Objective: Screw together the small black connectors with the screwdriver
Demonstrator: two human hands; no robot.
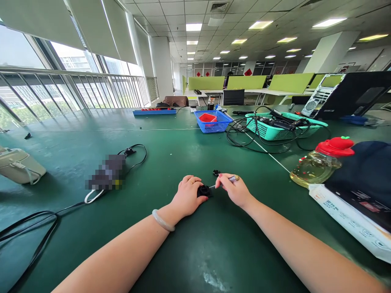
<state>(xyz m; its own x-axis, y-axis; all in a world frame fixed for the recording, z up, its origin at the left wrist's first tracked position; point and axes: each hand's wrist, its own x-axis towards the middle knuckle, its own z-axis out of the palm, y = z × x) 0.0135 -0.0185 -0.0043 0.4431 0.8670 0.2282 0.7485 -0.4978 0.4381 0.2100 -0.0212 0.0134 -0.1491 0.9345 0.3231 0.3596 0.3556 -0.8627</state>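
While the left hand (187,196) pinches a small black part (204,190) on the middle of the table (189,252), the right hand (236,190) grips a slim tool (234,178), tip at the part's right side. Work seems under way; a loose black piece (216,173) lies just beyond, and what remains is unclear. The tool's long axis runs left-right, tip leftward and slightly near; fingers hide the part's.

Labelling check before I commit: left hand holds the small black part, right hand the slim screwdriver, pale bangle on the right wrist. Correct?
Not quite: the head view shows the pale bangle on the left wrist, not the right. The rest stands: the left hand holds the small black part, and the right hand holds the slim screwdriver.
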